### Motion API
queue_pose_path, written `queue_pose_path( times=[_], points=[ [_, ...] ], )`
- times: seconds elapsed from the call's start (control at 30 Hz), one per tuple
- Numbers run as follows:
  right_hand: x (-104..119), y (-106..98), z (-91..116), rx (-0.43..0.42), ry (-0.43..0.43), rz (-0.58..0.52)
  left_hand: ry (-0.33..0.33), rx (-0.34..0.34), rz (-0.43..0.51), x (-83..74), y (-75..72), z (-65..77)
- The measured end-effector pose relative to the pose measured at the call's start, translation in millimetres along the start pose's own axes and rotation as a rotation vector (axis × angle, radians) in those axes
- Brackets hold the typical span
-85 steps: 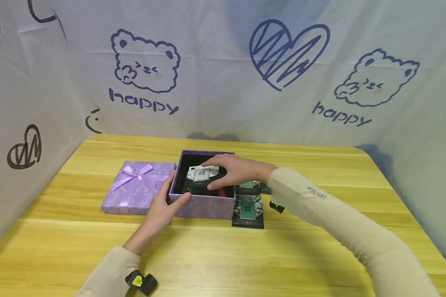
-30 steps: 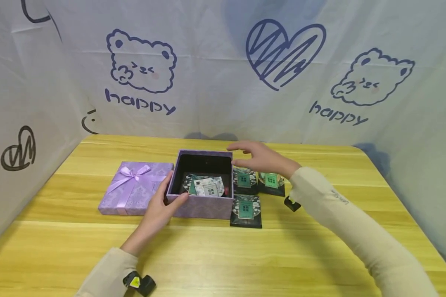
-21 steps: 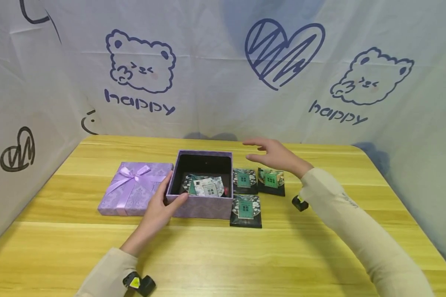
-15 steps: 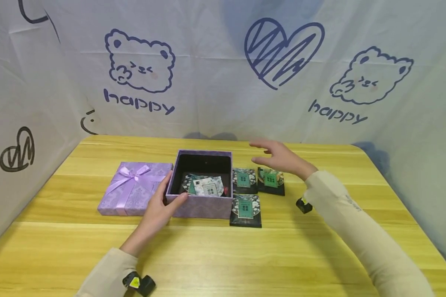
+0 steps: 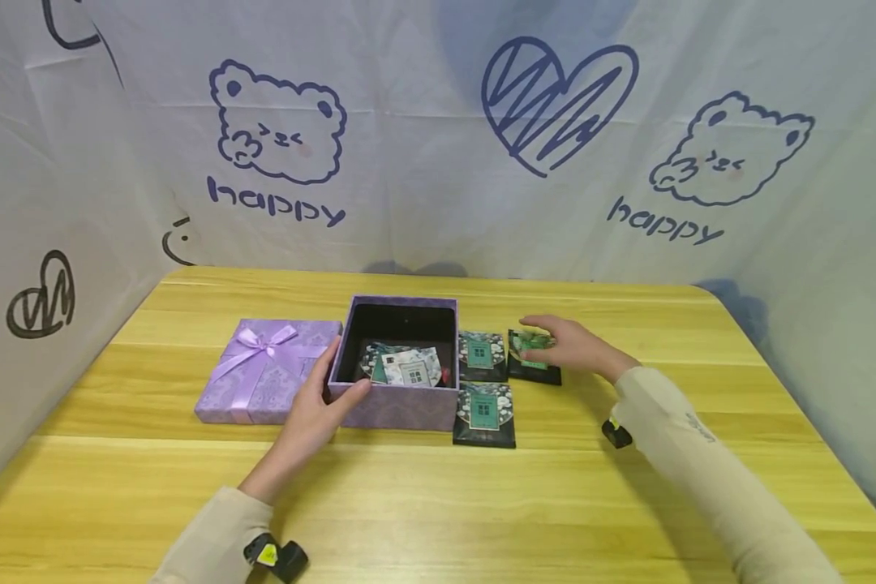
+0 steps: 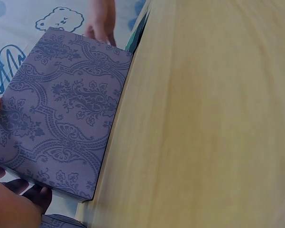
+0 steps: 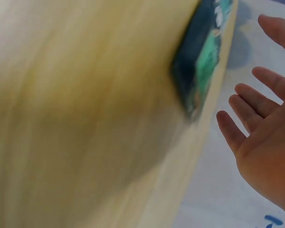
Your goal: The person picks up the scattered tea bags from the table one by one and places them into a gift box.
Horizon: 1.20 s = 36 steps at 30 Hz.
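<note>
Right hand (image 5: 575,345): fingers extended and spread, nothing pinched; the right wrist view shows daylight between finger and finger. Position: directly above the far part of a dark tea sachet with a bright green label (image 5: 538,371), thumb over the label and index finger towards the far edge. Contact cannot be confirmed from the head view; the right wrist view shows sachet and fingers apart.

Sachet: flat on the wooden table (image 5: 438,503), rightmost of 3 loose sachets, partly hidden by the hand. Outline near square; allowing for the slanted view, its long axis is judged to run away from the person, crosswise to the fingers, which point left. Right hand is clearly the nearer of the 2.

Left hand (image 5: 317,410): grips the near left corner of the purple gift box (image 5: 401,408), thumb over the front rim, fingers along the left side. Box stands uncovered, to the left of the green-labelled sachet, with 1 teal-labelled sachet (image 5: 479,357) lying between. Judgement: any transfer from sachet to box would run leftwards and over the right wall.
</note>
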State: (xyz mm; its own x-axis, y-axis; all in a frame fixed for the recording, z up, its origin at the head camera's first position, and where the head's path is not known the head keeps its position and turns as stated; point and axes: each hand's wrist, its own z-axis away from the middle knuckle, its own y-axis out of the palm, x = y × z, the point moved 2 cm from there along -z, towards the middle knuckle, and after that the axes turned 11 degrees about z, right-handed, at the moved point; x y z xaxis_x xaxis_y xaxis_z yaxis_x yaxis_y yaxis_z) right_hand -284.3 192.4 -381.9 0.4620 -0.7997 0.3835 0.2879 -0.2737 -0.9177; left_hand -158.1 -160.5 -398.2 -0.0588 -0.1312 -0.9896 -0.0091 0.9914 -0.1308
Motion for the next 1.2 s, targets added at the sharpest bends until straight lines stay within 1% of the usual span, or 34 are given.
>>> queue_pose_path(
  times=[0.1,0.23,0.47,0.7,0.9,1.2],
  points=[
    [-9,4,4,0.012,0.02,0.001,0.004,-0.003,-0.001,-1.1,0.1,0.1],
    [-18,8,6,0.03,0.042,-0.025,-0.001,-0.005,0.001,-2.3,0.2,0.9],
    [-25,12,8,0.075,0.108,-0.034,0.001,-0.007,0.002,-1.2,-0.1,0.6],
    [-25,14,10,0.09,0.088,-0.016,0.023,-0.004,0.013,1.0,0.1,0.4],
    [-28,16,12,0.098,0.088,-0.006,0.035,-0.001,0.03,2.0,0.6,-0.6],
    [-29,17,13,0.087,0.096,-0.011,0.023,0.0,0.043,3.3,0.2,-0.7]
  ],
)
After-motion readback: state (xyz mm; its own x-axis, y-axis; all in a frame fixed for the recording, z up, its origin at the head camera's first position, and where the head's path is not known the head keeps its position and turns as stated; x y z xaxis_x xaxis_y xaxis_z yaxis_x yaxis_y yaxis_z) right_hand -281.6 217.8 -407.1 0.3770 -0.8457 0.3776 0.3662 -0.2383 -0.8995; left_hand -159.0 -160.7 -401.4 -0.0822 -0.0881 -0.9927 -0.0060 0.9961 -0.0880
